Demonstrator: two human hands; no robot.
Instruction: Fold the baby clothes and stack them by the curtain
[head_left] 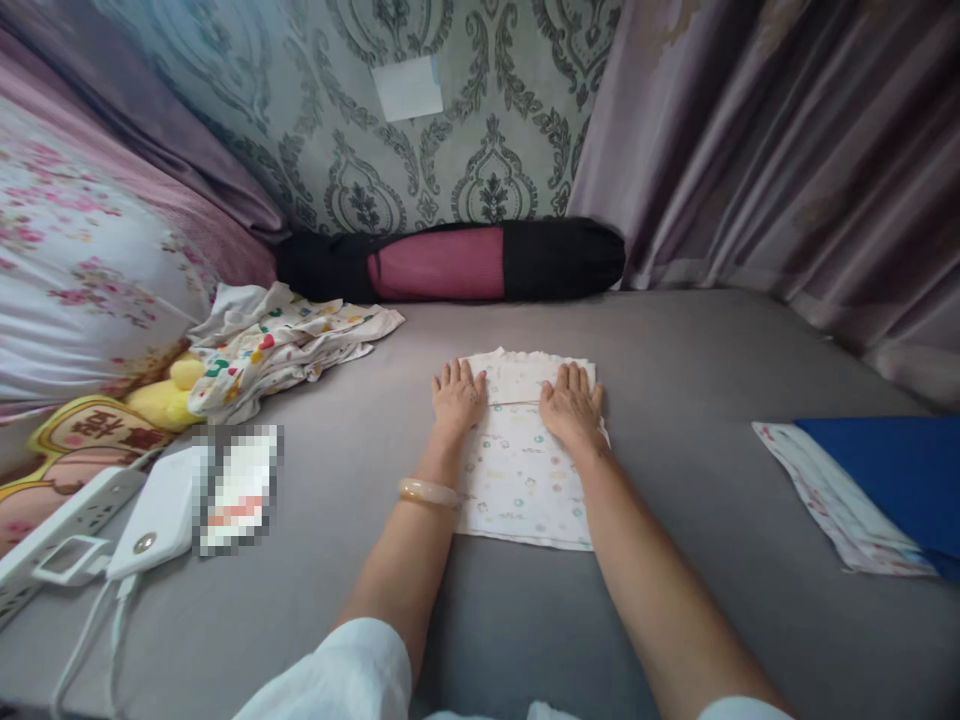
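A small white garment (521, 470) with a pale print lies folded flat on the grey bed sheet (675, 360). My left hand (457, 395) rests flat on its upper left part, fingers stretched out. My right hand (571, 402) lies flat on its upper right part, fingers also stretched out. Both palms press down on the cloth, near a fold line across its top. A pale bangle (427, 491) sits on my left wrist.
A heap of colourful printed clothes (281, 345) lies at the left. A black and pink roll (450, 262) sits against the wall. Folded blue cloth (892, 470) over printed cloth (832, 500) lies at right. A power strip (60, 530), white charger (154, 520) and yellow plush toy (161, 398) sit at left.
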